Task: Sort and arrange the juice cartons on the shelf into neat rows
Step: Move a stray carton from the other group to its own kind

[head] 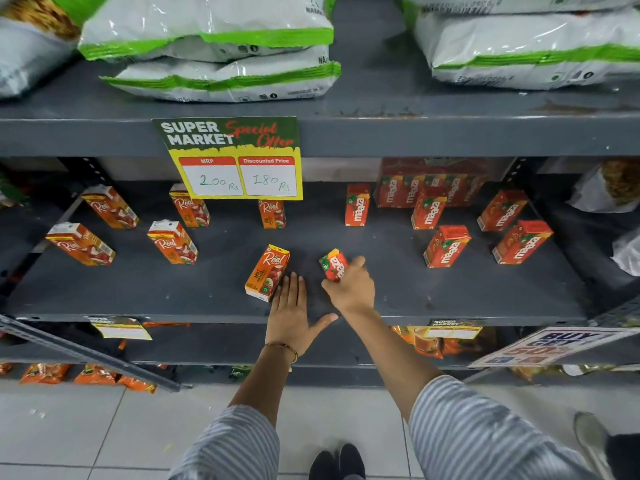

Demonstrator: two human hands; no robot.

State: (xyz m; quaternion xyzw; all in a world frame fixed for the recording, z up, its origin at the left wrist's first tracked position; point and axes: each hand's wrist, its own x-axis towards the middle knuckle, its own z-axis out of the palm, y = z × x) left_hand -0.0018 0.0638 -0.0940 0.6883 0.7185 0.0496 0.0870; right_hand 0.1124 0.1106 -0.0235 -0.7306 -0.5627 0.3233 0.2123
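Small orange juice cartons stand scattered on the grey middle shelf (pixel 173 292). Several Real apple cartons (pixel 172 242) stand on the left half and several red Maaza cartons (pixel 446 246) on the right half. One Real carton (pixel 266 272) stands near the shelf's front, and the fingertips of my left hand (pixel 290 310), flat and open, touch its lower right side. My right hand (pixel 352 283) is closed around a tilted Maaza carton (pixel 333 264) just right of it. A shrink-wrapped Maaza multipack (pixel 429 183) sits at the back right.
A yellow price sign (pixel 232 157) hangs from the upper shelf edge, hiding part of two Real cartons. White and green bags (pixel 211 46) lie on the upper shelf. Orange packets (pixel 45 373) fill the lower shelf. A person's shoe (pixel 588 438) is at the floor's right.
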